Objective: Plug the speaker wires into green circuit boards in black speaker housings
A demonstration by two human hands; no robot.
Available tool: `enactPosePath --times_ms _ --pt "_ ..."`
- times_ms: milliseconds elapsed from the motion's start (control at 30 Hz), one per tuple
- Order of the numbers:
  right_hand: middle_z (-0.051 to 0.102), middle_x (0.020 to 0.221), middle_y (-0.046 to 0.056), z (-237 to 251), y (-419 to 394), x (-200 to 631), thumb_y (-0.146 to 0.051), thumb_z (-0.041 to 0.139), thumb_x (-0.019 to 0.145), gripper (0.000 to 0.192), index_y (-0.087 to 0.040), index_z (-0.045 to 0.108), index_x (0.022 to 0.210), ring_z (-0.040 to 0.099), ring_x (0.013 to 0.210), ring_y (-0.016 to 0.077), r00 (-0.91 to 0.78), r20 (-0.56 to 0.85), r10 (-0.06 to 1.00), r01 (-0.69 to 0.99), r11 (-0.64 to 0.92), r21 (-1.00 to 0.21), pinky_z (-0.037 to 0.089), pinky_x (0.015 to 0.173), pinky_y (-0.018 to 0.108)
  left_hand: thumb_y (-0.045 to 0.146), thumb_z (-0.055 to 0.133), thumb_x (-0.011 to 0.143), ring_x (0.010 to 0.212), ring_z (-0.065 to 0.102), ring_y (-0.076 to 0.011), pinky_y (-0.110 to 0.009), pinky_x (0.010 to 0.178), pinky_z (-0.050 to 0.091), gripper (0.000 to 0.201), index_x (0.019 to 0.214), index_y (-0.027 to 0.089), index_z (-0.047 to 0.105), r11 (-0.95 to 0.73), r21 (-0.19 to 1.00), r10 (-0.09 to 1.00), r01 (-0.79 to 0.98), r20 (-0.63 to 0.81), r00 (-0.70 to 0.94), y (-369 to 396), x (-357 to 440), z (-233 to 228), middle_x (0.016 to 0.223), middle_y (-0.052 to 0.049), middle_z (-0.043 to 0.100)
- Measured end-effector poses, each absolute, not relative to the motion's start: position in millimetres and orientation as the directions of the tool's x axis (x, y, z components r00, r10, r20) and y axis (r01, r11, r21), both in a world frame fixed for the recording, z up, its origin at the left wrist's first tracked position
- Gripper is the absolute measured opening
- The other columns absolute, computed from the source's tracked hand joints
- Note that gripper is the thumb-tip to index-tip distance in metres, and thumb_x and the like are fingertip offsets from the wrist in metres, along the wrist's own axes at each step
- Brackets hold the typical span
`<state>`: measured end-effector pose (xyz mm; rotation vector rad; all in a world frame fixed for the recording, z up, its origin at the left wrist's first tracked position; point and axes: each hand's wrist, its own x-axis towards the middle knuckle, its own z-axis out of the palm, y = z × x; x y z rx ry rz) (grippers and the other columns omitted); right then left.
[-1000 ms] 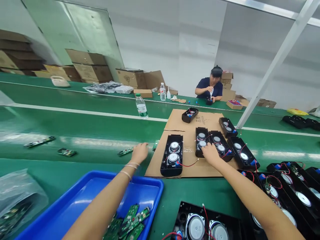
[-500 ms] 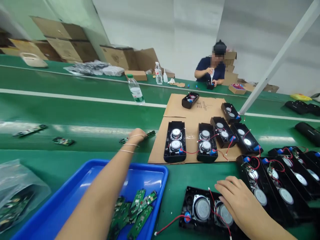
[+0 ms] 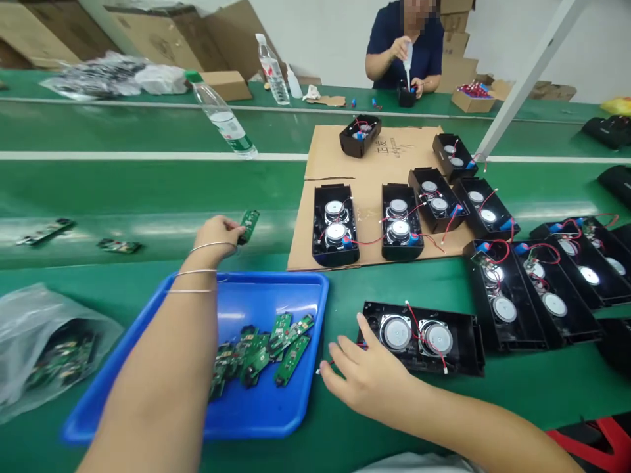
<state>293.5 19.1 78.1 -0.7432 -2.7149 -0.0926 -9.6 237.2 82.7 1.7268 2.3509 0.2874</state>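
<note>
The left hand (image 3: 215, 233) pinches a small green circuit board (image 3: 249, 224) above the desk (image 3: 148, 197) just beyond the blue tray (image 3: 276, 414), while the right hand (image 3: 367, 374), fingers spread open, touches the near left end of a black speaker housing (image 3: 419, 338).

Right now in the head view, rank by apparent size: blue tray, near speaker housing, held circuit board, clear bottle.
1. blue tray
2. near speaker housing
3. clear bottle, though it sits farther off, so the gap to the housing is unsure
4. circuit board in the left hand
</note>
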Motion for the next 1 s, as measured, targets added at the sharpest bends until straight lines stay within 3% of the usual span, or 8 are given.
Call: enactPosePath --times_ms 133,267,367,467,633,767,933,1000 --pt "0.059 0.06 0.004 76.4 22.1 285.9 -0.009 0.038 0.089 0.028 -0.015 0.06 0.073 0.055 0.058 0.0155 -0.823 0.39 0.413 0.399 0.909 -0.122 0.053 0.072 0.036 0.032 0.052 0.09 0.088 0.062 -0.0195 -0.039 0.079 0.052 0.021 0.099 0.014 0.059 0.392 0.385 0.917 0.836 -0.09 -0.389 165.8 -6.0 97.7 0.097 -0.005 0.064" --pt "0.068 0.077 0.005 89.5 17.4 306.8 -0.01 0.038 0.095 0.022 -0.013 0.059 0.1 0.064 0.072 0.0127 -0.492 0.68 0.544 0.196 0.83 -0.522 0.055 0.071 0.026 0.024 0.053 0.081 0.079 0.064 -0.0216 -0.038 0.077 0.053 0.008 0.075 0.019 0.053 0.422 0.515 0.904 0.746 -0.173 -0.392 81.5 10.1 91.6 0.075 -0.001 0.063" --pt "0.071 0.086 0.004 93.6 11.3 324.1 -0.011 0.046 0.094 0.021 -0.019 0.059 0.108 0.068 0.081 0.0139 -0.309 0.636 0.707 0.042 0.679 -0.733 0.057 0.076 0.028 0.03 0.051 0.072 0.091 0.064 -0.0292 -0.045 0.084 0.051 0.009 0.068 0.024 0.046 0.444 0.599 0.886 0.666 -0.185 -0.425 32.0 28.2 82.5 0.083 -0.005 0.066" --pt "0.071 0.079 0.001 89.1 5.8 334.9 -0.016 0.051 0.093 0.021 -0.023 0.059 0.11 0.067 0.061 0.0133 -0.167 0.476 0.863 0.006 0.484 -0.875 0.058 0.058 0.026 0.039 0.045 0.074 0.112 0.056 -0.0294 -0.047 0.095 0.046 0.014 0.072 0.026 0.041 0.427 0.698 0.87 0.575 -0.143 -0.472 -2.7 53.2 77.7 0.111 -0.009 0.064" --pt "0.068 0.074 0.002 83.6 2.5 335.8 -0.017 0.052 0.091 0.015 -0.02 0.066 0.09 0.062 0.061 0.0121 -0.326 0.444 0.835 0.222 0.524 -0.822 0.053 0.056 0.023 0.052 0.055 0.072 0.082 0.069 -0.0242 -0.039 0.075 0.058 0.031 0.069 0.027 0.037 0.367 0.916 0.902 0.162 -0.308 -0.303 -31.1 119.4 78.8 0.082 -0.004 0.07" --pt "0.063 0.069 0.003 84.2 -0.4 331.6 -0.013 0.046 0.092 0.017 -0.015 0.063 0.088 0.055 0.061 0.0136 -0.393 0.531 0.75 0.326 0.654 -0.683 0.047 0.058 0.028 0.046 0.071 0.068 0.078 0.069 -0.023 -0.035 0.067 0.057 0.038 0.064 0.022 0.042 0.335 0.898 0.93 -0.285 -0.363 -0.05 -35.0 164.5 84.2 0.076 -0.003 0.068" --pt "0.061 0.069 0.002 86.0 -4.2 334.1 -0.01 0.047 0.091 0.014 -0.015 0.059 0.087 0.051 0.061 0.0125 -0.357 0.523 0.774 0.338 0.629 -0.7 0.044 0.059 0.026 0.03 0.079 0.063 0.086 0.066 -0.0209 -0.032 0.077 0.055 0.028 0.081 0.019 0.06 0.279 0.917 0.951 -0.286 -0.305 -0.053 -35.7 175.8 80.8 0.09 -0.006 0.069" --pt "0.058 0.066 0.001 87.4 -5.1 335.9 -0.011 0.048 0.09 0.013 -0.016 0.058 0.084 0.049 0.059 0.0113 -0.314 0.504 0.805 0.325 0.59 -0.739 0.042 0.056 0.024 0.021 0.076 0.066 0.092 0.064 -0.0202 -0.031 0.084 0.052 0.026 0.09 0.02 0.067 0.171 0.979 0.978 -0.108 -0.182 -0.099 -35.6 171.4 78.8 0.094 -0.006 0.068"
